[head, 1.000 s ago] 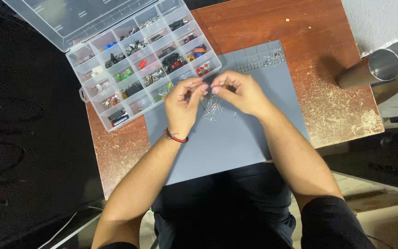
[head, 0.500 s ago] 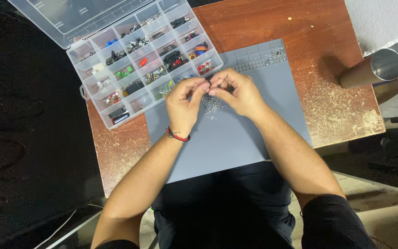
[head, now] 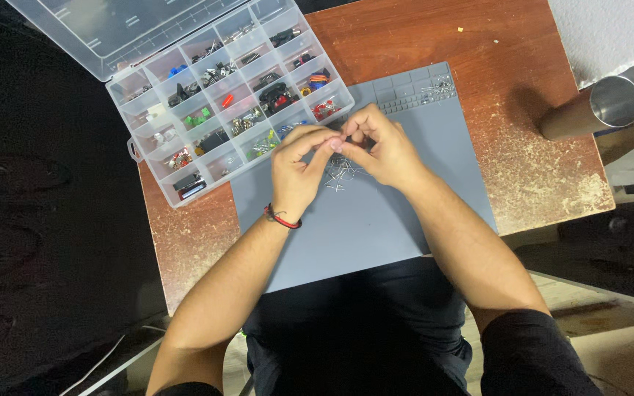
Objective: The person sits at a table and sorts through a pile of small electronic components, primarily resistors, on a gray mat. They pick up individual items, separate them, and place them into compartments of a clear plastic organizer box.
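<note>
Grey mat (head: 376, 227) on the table (head: 522, 161), left hand (head: 296, 167) and right hand (head: 379, 147) pinching something tiny together, just above loose metal pins (head: 340, 174) on the mat

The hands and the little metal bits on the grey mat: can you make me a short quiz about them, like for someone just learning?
1. True or false: the left hand and the right hand meet at the fingertips above the grey mat.
2. What lies on the mat just under the hands?
A. a heap of small metal pins
B. a pair of scissors
C. a coil of rope
3. Fill in: the clear compartment box sits on the ____ hand's side of the mat.

Key:
1. True.
2. A.
3. Left. What the fingertips pinch is too small to tell.
</note>
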